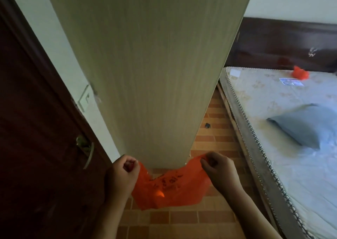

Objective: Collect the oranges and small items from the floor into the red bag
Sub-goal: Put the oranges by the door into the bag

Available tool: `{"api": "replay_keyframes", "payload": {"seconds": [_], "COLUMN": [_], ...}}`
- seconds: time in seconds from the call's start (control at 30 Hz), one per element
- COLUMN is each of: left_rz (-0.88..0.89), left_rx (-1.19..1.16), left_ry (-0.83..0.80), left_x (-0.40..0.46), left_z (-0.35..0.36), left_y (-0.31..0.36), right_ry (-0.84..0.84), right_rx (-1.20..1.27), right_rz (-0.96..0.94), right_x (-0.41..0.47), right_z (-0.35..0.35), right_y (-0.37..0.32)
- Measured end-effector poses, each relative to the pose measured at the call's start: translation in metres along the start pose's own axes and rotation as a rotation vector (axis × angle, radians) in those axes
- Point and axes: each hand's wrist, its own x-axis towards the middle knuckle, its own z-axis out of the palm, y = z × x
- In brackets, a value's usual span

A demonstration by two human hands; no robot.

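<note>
Red bag (pixel 169 189), thin plastic with dark printed marks on its face, is held stretched between two hands just above the tiled floor (pixel 182 218). One top edge is pinched in the closed fingers of the left hand (pixel 124 173), and the other top edge is pinched in the closed fingers of the right hand (pixel 218 167). The plastic sags between the two grips and hangs down to a crumpled lower edge. A small bright orange patch is seen through the plastic near the middle; whether it is an object inside or light on the film cannot be told.

Directly behind the bag, a tall pale wood-grain panel (pixel 151 65) rises up through the middle of the view, its lower end just above the bag's upper edge. To the left, a dark brown door (pixel 36 129) with a metal lever handle (pixel 87 151) is seen, and a white wall switch (pixel 85 98) is set between the door and the panel.

On the floor beside the panel, a small dark item (pixel 207 125) lies well apart from the bag. To the right, a mattress (pixel 273 101) is seen with a grey pillow (pixel 306 125) on it; further back on the mattress lie a crumpled red piece of plastic (pixel 300 73) and, just beside it, a flat printed packet (pixel 290 81). A dark headboard (pixel 273 41) stands behind the mattress.
</note>
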Motion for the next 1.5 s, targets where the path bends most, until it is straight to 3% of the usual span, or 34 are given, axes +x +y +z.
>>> {"api": "replay_keyframes", "payload": {"seconds": [0.33,0.67,0.93,1.13,1.5], "left_rz": [-0.097,-0.131,-0.141,-0.134,-0.094], "left_rx": [0.057,0.078,0.091,0.126,0.203], "left_ry": [0.032,-0.078,-0.258,-0.294,-0.281], "left_x": [0.003,0.032,0.089,0.121,0.132], "left_z": [0.036,0.102,0.186,0.260,0.370], "left_y": [0.001,-0.058,-0.160,-0.256,-0.431], "right_ry": [-0.128,-0.216,-0.264,-0.318,-0.354], "right_rx": [-0.021,-0.102,-0.184,-0.166,-0.163], "right_rz": [0.031,0.084,0.218,0.305,0.225], "right_x": [0.058,0.092,0.132,0.164,0.212], "right_z": [0.024,0.084,0.181,0.287,0.471], "right_y": [0.042,0.084,0.138,0.200,0.314]}}
